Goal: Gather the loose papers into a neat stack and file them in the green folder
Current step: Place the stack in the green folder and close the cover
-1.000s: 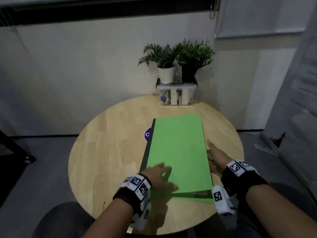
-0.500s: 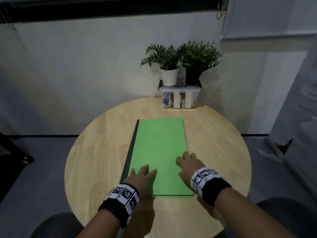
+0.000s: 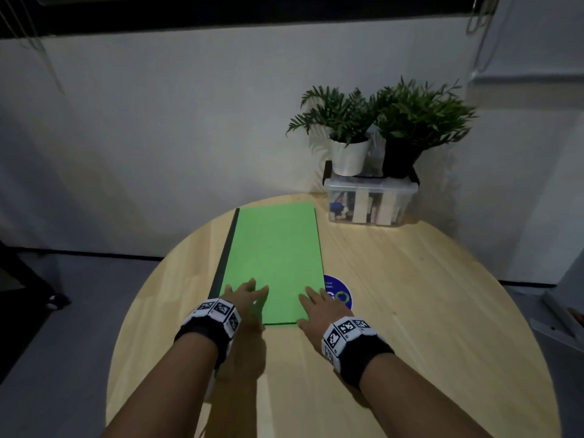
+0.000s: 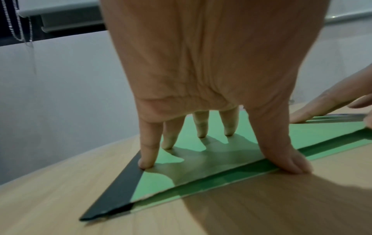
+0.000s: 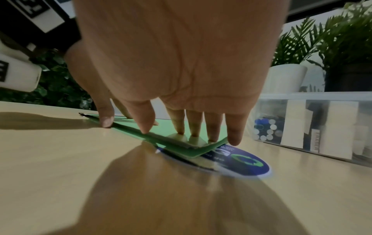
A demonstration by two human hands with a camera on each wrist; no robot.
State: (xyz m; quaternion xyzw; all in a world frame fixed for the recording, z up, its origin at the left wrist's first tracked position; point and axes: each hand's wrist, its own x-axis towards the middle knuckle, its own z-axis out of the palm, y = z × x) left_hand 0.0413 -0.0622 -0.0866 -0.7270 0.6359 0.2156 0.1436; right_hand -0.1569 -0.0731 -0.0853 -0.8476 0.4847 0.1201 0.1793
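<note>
- I press my left hand (image 3: 245, 295) and right hand (image 3: 319, 306) flat, fingers straight, on the shut green folder (image 3: 275, 257).
- I should push softly so the papers inside stay neat.

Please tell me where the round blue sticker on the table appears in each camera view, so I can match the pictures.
Head: blue sticker right of the green folder, beside the right hand.
Left wrist: not in it.
Right wrist: lower right of centre, partly under the folder's corner.
Shared landmark: the green folder, in all three views.
</note>
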